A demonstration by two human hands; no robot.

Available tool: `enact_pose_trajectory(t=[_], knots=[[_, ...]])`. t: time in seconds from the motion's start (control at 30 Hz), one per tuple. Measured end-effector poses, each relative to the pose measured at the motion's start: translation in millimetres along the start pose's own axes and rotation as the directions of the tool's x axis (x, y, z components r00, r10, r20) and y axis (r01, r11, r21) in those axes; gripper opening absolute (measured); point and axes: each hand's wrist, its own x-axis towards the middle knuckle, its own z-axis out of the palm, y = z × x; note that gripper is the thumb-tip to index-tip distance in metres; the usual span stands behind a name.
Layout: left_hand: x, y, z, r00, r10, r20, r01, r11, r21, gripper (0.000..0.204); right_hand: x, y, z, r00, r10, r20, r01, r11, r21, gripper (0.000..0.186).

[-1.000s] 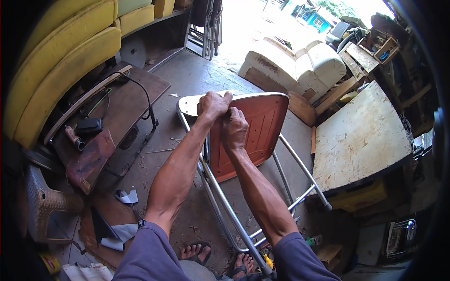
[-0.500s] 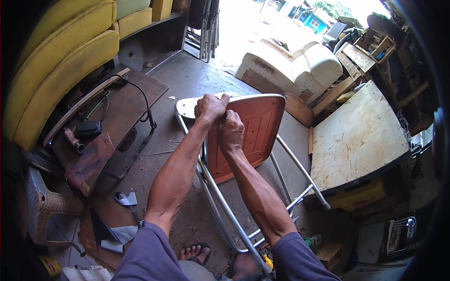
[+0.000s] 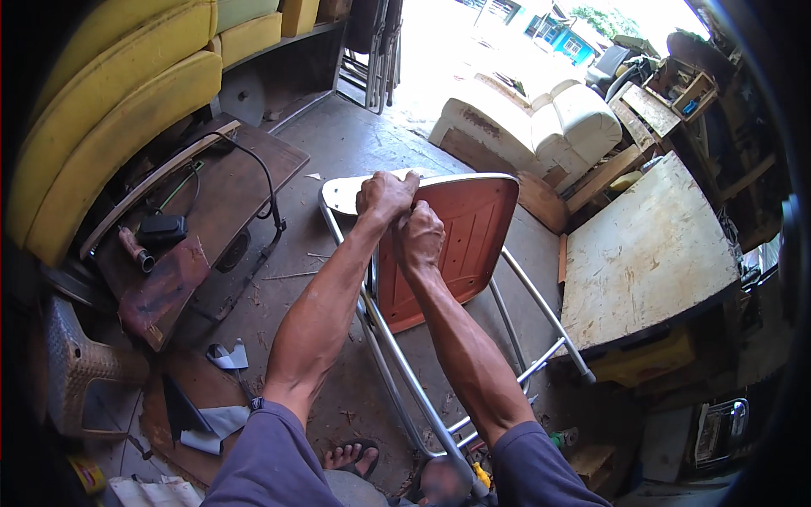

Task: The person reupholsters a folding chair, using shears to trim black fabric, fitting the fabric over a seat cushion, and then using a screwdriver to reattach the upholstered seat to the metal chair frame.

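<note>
both hands (image 3: pixel 401 218) and the chair (image 3: pixel 460 241) edged slightly left.

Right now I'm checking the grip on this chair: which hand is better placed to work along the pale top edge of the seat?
Probably the left hand: it already closes over the chair at that pale upper edge. The right hand sits lower, on the orange underside.

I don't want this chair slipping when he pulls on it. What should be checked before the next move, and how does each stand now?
1. Left hand gripping the chair top edge: ok.
2. Right hand on the chair just below it: ok.
3. What the fists clamp between them: cannot tell.
4. Chair legs braced: not ok, chair lies tipped over.
5. Foot protected: not ok, open sandal beside the frame.
</note>
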Motion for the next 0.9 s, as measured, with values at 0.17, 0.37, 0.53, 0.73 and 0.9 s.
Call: enact_pose_trajectory(t=[0.17, 0.37, 0.53, 0.73, 0.9], knots=[[5.3, -7.8, 6.7, 0.993, 0.012, -0.118, -0.008, 0.999, 0.031, 0.062, -0.3, -9.7, -0.2, 0.999, 0.037, 0.03, -0.038, 0.998, 0.041, 0.03], [5.8, -8.3, 10.2, 0.994, 0.009, -0.105, -0.006, 1.0, 0.031, 0.063, 1.8, -18.8, -9.6, 0.982, 0.149, 0.118, -0.15, 0.989, 0.003, 0.032], [5.4, -9.1, 7.6, 0.995, 0.003, -0.103, -0.001, 1.0, 0.016, 0.062, 1.1, -22.2, -19.7, 0.982, 0.106, 0.156, -0.115, 0.992, 0.053, 0.03], [2.9, -4.7, 4.7, 0.999, 0.0, -0.051, -0.001, 1.0, -0.026, 0.062, 1.1, -8.3, 5.5, 0.994, 0.071, -0.084, -0.06, 0.989, 0.132, 0.026], [0.7, -7.7, 5.4, 0.995, 0.002, -0.099, -0.003, 1.0, -0.012, 0.062, -10.2, -11.4, 4.0, 0.996, -0.045, -0.075, 0.049, 0.998, 0.047, 0.024]])
